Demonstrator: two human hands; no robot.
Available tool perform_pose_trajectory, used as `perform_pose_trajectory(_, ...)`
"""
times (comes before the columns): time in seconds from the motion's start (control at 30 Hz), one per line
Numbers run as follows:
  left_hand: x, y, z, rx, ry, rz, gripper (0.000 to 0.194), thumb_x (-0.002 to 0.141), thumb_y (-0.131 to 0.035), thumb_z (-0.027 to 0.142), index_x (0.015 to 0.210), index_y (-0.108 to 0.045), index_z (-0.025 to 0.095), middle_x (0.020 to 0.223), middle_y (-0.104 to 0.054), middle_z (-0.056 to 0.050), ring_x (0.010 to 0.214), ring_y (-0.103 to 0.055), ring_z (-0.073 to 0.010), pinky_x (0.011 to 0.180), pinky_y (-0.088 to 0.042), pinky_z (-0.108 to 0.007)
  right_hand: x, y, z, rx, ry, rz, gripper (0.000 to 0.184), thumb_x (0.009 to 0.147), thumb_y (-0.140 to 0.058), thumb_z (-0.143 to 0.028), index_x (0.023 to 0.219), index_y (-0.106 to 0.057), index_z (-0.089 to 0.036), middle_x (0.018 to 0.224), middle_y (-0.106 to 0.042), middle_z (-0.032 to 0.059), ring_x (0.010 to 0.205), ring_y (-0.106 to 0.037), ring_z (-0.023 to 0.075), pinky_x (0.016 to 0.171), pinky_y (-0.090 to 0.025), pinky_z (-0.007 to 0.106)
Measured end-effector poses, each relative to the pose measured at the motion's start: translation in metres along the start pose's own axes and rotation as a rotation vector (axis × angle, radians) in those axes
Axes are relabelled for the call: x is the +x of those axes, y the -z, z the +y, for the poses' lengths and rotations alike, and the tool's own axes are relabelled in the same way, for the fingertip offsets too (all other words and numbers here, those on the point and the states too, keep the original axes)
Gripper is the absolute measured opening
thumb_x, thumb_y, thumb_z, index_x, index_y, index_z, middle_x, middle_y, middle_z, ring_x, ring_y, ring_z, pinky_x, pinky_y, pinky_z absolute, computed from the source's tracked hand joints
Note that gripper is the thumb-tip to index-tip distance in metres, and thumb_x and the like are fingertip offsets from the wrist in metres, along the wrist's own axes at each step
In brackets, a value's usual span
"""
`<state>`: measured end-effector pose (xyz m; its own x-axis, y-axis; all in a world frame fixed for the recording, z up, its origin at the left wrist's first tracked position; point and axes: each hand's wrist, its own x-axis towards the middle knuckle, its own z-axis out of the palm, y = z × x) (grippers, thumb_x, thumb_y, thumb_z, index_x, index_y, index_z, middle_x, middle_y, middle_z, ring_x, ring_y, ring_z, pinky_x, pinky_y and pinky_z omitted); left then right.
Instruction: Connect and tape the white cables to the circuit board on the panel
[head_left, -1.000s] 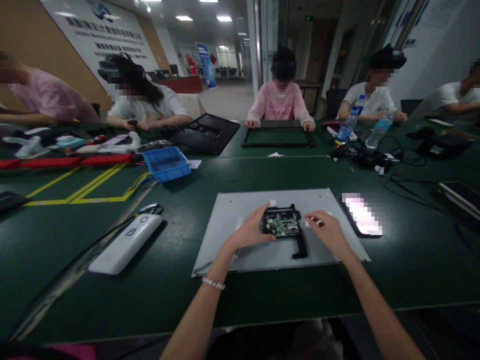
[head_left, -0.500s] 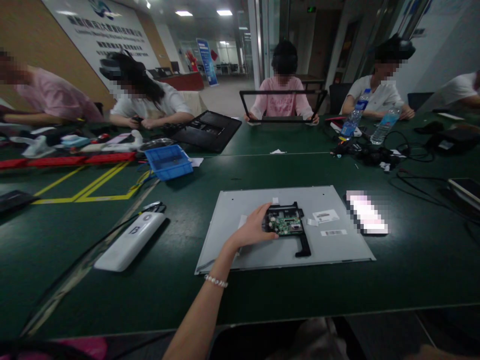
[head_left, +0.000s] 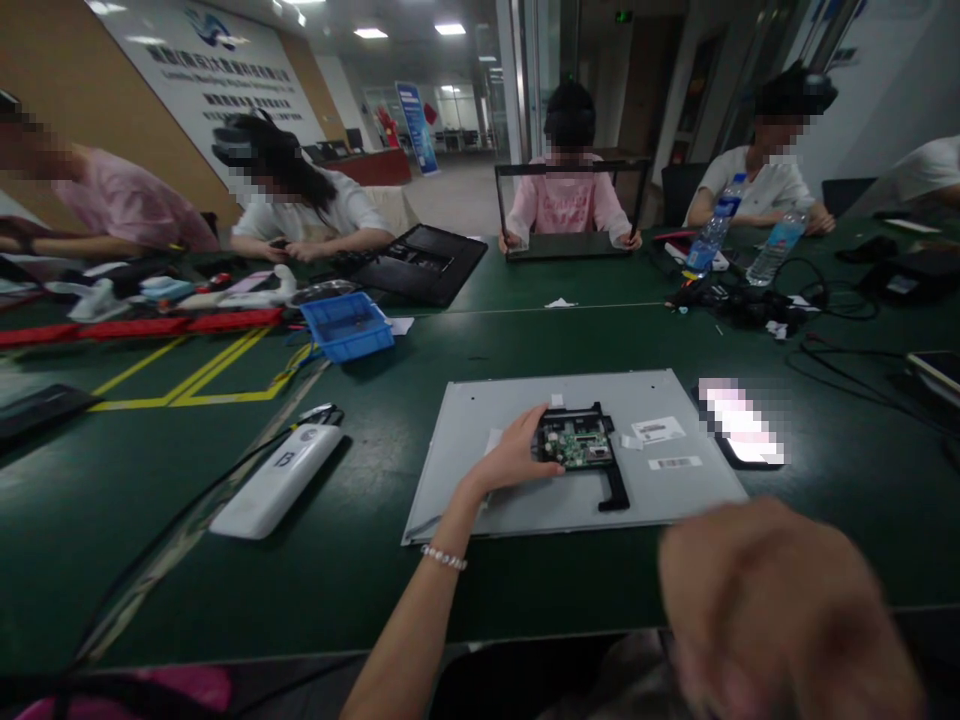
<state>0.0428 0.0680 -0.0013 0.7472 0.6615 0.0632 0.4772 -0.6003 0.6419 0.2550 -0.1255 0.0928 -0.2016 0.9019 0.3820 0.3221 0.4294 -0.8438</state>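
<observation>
My left hand (head_left: 517,450) grips the left side of a green circuit board (head_left: 577,447) set in a black plastic bracket (head_left: 616,488). Thumb at the lower edge, fingers at the upper left. Board and bracket lie on a flat grey metal-backed panel (head_left: 465,425), which carries white labels and looks like the back of a display. My right hand (head_left: 765,600) looms large and blurred at the lower right, close to the camera and over the panel's near right corner. Its fingers are smeared, and I cannot make out whether it holds anything.
A phone (head_left: 742,425) lies right of the panel, a white power bank (head_left: 281,480) with a cable to its left. Farther back are a blue basket (head_left: 349,330), a black laptop part (head_left: 424,262) and two bottles (head_left: 716,225). Opposite, a person holds a black frame (head_left: 574,250).
My right hand has come into view at the lower right. My left hand keeps its grip on the board. Across the table, the person's black frame has tilted more upright.
</observation>
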Motion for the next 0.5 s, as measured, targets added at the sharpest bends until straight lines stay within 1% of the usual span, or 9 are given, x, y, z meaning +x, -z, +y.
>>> perform_pose_trajectory(0.03, 0.000, -0.001, -0.002, -0.004, -0.002, 0.008, 0.096, 0.067, -0.068, 0.042, 0.142, -0.016, 0.015, 0.146, -0.025, -0.017, 0.134, -0.026, -0.0303, 0.110, -0.023, -0.047, 0.018, 0.004, 0.008, -0.020, -0.003, -0.010, 0.015, 0.081, -0.056, -0.039, 0.080, -0.067, -0.030, 0.075, -0.068, -0.0029, 0.074, -0.064, 0.0122, 0.069, -0.050, 0.025)
perform_pose_trajectory(0.07, 0.000, -0.002, -0.003, -0.009, -0.002, 0.017, 0.096, 0.066, -0.069, 0.042, 0.142, -0.016, 0.015, 0.146, -0.026, -0.017, 0.134, -0.027, -0.0305, 0.110, -0.023, -0.047, 0.037, 0.006, 0.020, -0.082, -0.022, -0.048, 0.014, 0.082, -0.056, -0.034, 0.085, -0.068, -0.029, 0.082, -0.069, -0.0010, 0.080, -0.064, 0.0131, 0.074, -0.049, 0.027)
perform_pose_trajectory(0.13, 0.001, -0.003, -0.004, -0.016, 0.000, 0.027, 0.098, 0.065, -0.070, 0.042, 0.142, -0.016, 0.015, 0.145, -0.028, -0.017, 0.133, -0.027, -0.0314, 0.109, -0.025, -0.048, 0.072, 0.008, 0.052, -0.226, -0.046, -0.020, 0.016, 0.083, -0.053, -0.026, 0.091, -0.067, -0.025, 0.091, -0.068, 0.0017, 0.084, -0.063, 0.0143, 0.078, -0.048, 0.029)
perform_pose_trajectory(0.17, 0.001, -0.003, -0.004, -0.020, 0.000, 0.027, 0.099, 0.064, -0.071, 0.042, 0.142, -0.016, 0.015, 0.144, -0.029, -0.018, 0.133, -0.028, -0.0317, 0.109, -0.025, -0.049, 0.088, 0.007, 0.069, -0.303, -0.062, 0.003, 0.018, 0.083, -0.052, -0.022, 0.094, -0.066, -0.023, 0.094, -0.068, 0.0032, 0.085, -0.062, 0.0150, 0.078, -0.048, 0.029)
perform_pose_trajectory(0.23, 0.002, -0.001, -0.003, -0.027, -0.004, 0.025, 0.100, 0.063, -0.071, 0.042, 0.142, -0.016, 0.015, 0.144, -0.029, -0.018, 0.132, -0.029, -0.0320, 0.108, -0.025, -0.049, 0.114, 0.001, 0.103, -0.447, -0.082, -0.003, 0.022, 0.083, -0.050, -0.018, 0.100, -0.065, -0.020, 0.099, -0.066, 0.0055, 0.090, -0.061, 0.0166, 0.082, -0.046, 0.030)
perform_pose_trajectory(0.3, 0.002, 0.000, -0.001, -0.032, -0.005, 0.019, 0.099, 0.064, -0.071, 0.041, 0.142, -0.016, 0.016, 0.144, -0.030, -0.017, 0.132, -0.029, -0.0323, 0.108, -0.025, -0.049, 0.132, -0.006, 0.130, -0.586, -0.084, -0.066, 0.024, 0.083, -0.054, -0.019, 0.104, -0.064, -0.020, 0.104, -0.065, 0.0067, 0.096, -0.060, 0.0185, 0.086, -0.044, 0.030)
perform_pose_trajectory(0.33, 0.001, 0.001, 0.000, -0.035, -0.002, 0.019, 0.098, 0.064, -0.071, 0.040, 0.142, -0.016, 0.017, 0.143, -0.030, -0.017, 0.132, -0.029, -0.0328, 0.108, -0.025, -0.050, 0.139, -0.009, 0.139, -0.654, -0.082, -0.114, 0.024, 0.082, -0.056, -0.020, 0.104, -0.064, -0.019, 0.106, -0.065, 0.0076, 0.100, -0.059, 0.0198, 0.087, -0.043, 0.030)
perform_pose_trajectory(0.4, 0.001, 0.001, 0.000, -0.044, 0.004, 0.017, 0.097, 0.064, -0.070, 0.040, 0.142, -0.017, 0.018, 0.143, -0.030, -0.017, 0.132, -0.029, -0.0335, 0.107, -0.025, -0.051, 0.150, -0.014, 0.150, -0.775, -0.075, -0.211, 0.024, 0.083, -0.057, -0.023, 0.106, -0.064, -0.019, 0.106, -0.065, 0.0082, 0.102, -0.058, 0.0208, 0.088, -0.042, 0.029)
perform_pose_trajectory(0.5, 0.001, 0.000, -0.001, -0.069, 0.020, 0.014, 0.102, 0.061, -0.072, 0.040, 0.142, -0.016, 0.016, 0.143, -0.030, -0.017, 0.132, -0.028, -0.0346, 0.108, -0.024, -0.051, 0.160, -0.019, 0.154, -0.924, -0.054, -0.314, 0.024, 0.086, -0.054, -0.027, 0.106, -0.064, -0.019, 0.106, -0.066, 0.0081, 0.102, -0.058, 0.0200, 0.086, -0.041, 0.026)
